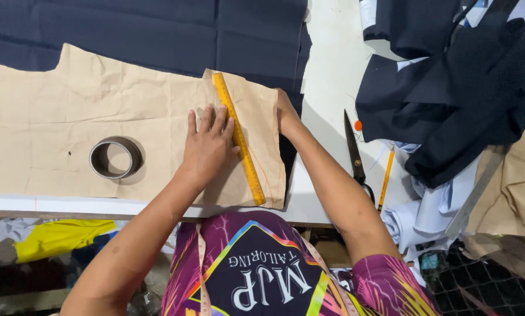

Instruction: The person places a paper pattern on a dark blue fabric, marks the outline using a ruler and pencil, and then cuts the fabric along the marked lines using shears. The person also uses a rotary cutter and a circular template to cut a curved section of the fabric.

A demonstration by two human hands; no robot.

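Near tabletop edge: left hand [208, 146] flat, fingers spread, pinning yellow ruler [239, 138] slantwise on tan paper pattern [69, 123]. Right hand [285, 114] just beyond ruler at pattern's right edge; grip unclear. Tape roll [116, 157] left. Scissors [354, 153] right.

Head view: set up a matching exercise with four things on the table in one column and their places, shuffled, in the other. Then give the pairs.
Things:
1. yellow ruler
2. tape ring
3. scissors
4. pencil

Places:
A. alone on the brown paper pattern, left of the left hand
B. on the white table, just right of the right forearm
C. pressed under the left hand near the paper's right edge
D. right of the scissors, beside the heap of dark cloth

Pairs: 1-C, 2-A, 3-B, 4-D
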